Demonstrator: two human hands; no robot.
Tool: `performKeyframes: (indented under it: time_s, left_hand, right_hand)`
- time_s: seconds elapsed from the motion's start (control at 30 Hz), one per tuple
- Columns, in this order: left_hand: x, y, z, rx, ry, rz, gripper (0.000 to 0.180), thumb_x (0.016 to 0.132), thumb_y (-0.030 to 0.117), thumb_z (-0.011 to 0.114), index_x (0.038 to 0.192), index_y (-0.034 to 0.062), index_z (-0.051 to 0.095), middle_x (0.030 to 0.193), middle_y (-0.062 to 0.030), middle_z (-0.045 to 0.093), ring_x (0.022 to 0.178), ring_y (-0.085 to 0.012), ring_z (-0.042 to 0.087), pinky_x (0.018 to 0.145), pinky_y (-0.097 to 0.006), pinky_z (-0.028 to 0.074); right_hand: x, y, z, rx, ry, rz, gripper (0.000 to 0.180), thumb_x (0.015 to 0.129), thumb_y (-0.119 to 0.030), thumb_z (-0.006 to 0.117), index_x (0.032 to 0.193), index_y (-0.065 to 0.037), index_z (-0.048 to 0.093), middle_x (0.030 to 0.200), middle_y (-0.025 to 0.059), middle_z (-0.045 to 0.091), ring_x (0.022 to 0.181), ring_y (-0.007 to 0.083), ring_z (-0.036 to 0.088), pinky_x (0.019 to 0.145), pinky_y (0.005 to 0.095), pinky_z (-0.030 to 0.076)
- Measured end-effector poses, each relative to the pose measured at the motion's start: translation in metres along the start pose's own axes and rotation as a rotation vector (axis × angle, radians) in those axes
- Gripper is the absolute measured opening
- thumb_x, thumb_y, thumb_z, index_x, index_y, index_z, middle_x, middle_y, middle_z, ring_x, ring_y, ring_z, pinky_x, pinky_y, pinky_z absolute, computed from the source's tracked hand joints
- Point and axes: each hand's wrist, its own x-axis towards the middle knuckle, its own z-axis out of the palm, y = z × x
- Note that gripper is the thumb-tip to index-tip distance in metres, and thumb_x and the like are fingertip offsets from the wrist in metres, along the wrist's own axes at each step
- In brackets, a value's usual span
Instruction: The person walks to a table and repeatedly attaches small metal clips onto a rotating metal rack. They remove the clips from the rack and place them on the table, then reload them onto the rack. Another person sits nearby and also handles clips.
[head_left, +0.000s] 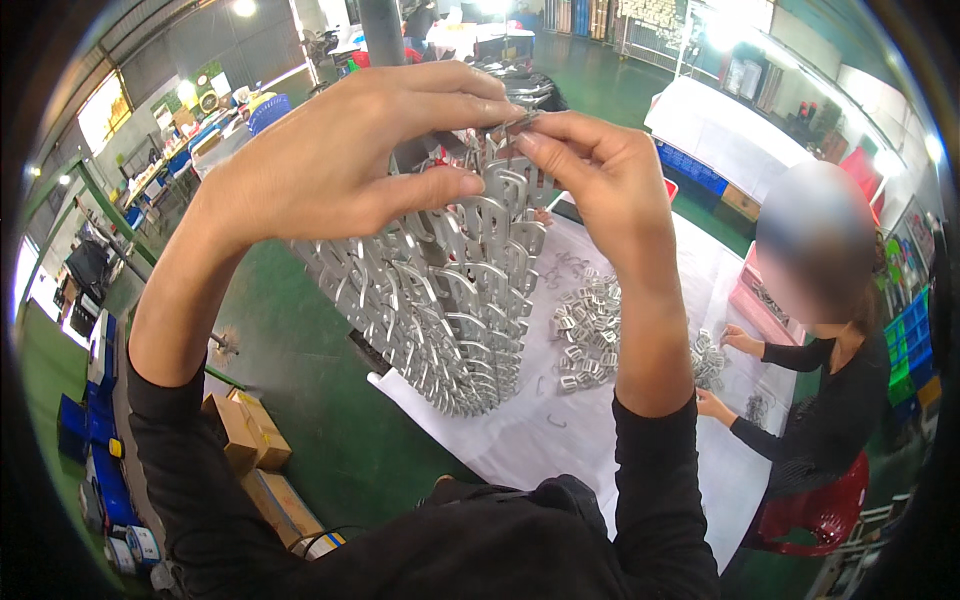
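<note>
Left hand (345, 150) and right hand (605, 180) raised to the top of a hanging metal bunch (450, 310).
It hangs near the white counter (590, 450), long axis upright, pointing down. The right pinches a small metal piece (517, 124); the left arches, thumb apart, whether gripping I can't tell.

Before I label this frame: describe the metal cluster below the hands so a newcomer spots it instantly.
Find the white-covered table, right of centre. At its left in the picture, below the person's raised left hand and right hand, is the tall silvery metal cluster. Its pieces sit in overlapping tiers, unlike the loose heap on the table.
</note>
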Motion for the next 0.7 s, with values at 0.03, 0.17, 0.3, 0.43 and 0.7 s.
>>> performKeyframes:
  time_s: [0.03,0.17,0.3,0.43,0.7]
  left_hand:
    - [0.0,-0.001,0.001,0.01,0.006,0.007,0.048,0.08,0.024,0.065,0.123,0.0069,0.055,0.124,-0.015,0.053,0.114,-0.0341,0.052,0.094,-0.041,0.041]
    - [-0.001,-0.002,0.005,0.036,0.019,0.004,0.048,0.079,0.024,0.065,0.123,0.0069,0.055,0.124,-0.0154,0.054,0.113,-0.0348,0.052,0.093,-0.041,0.042]
    - [-0.003,0.005,-0.001,0.072,0.002,-0.018,0.049,0.079,0.023,0.065,0.124,0.0073,0.055,0.124,-0.0149,0.054,0.113,-0.0343,0.052,0.093,-0.042,0.042]
    - [0.001,0.003,0.003,0.083,0.012,-0.025,0.048,0.08,0.023,0.065,0.124,0.0082,0.055,0.125,-0.0131,0.054,0.115,-0.0315,0.051,0.096,-0.04,0.039]
    - [0.007,-0.002,0.014,-0.199,-0.026,-0.21,0.049,0.081,0.02,0.064,0.127,0.0086,0.052,0.128,-0.011,0.053,0.12,-0.0267,0.048,0.101,-0.039,0.035]
  right_hand:
    - [0.001,0.002,0.003,0.011,0.038,-0.025,0.017,0.082,-0.008,0.06,0.095,0.001,0.067,0.076,0.0084,0.069,0.069,0.0112,0.062,0.066,0.0251,0.048]
    - [-0.001,0.003,0.012,-0.032,0.162,-0.075,0.015,0.081,-0.006,0.06,0.092,0.002,0.067,0.074,0.0077,0.068,0.069,0.0111,0.063,0.063,0.0246,0.047]
    - [-0.005,0.002,0.008,-0.015,0.253,-0.102,0.015,0.081,-0.006,0.061,0.091,0.002,0.067,0.075,0.0082,0.068,0.07,0.0111,0.064,0.063,0.0239,0.048]
    - [-0.015,0.014,-0.03,-0.141,0.292,-0.083,0.014,0.082,-0.008,0.06,0.09,0.001,0.068,0.077,0.0069,0.069,0.073,0.0089,0.063,0.065,0.0234,0.047]
    - [-0.048,0.075,-0.136,-0.419,0.418,0.188,0.014,0.084,-0.007,0.058,0.09,0.004,0.066,0.074,0.0044,0.065,0.065,0.0081,0.059,0.059,0.022,0.047]
